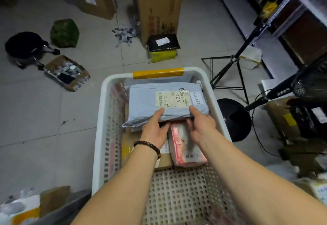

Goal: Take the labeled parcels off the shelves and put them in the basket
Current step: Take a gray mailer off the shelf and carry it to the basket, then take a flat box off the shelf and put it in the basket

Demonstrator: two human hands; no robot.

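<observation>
A white perforated basket (102, 124) with a yellow-taped far rim stands on the floor below me. Both hands hold a grey plastic-wrapped parcel (146, 101) with a cream shipping label, low inside the basket's far half. My left hand (154, 129), with a bead bracelet on the wrist, grips its near edge from the left. At the parcel's near right edge my right hand (200, 125) grips it, thumb on top. Under and beside the parcel lie a pink printed parcel (184, 147) and a brown cardboard box (164, 161).
Metal shelving (286, 17) runs along the right, with a black tripod (228, 70) and a round black stand base (235, 118) next to the basket. Tall cardboard boxes (157, 7), a black parcel on a yellow one (163, 43), a green bundle (64, 32) and a black stool (24, 46) stand on the tiled floor.
</observation>
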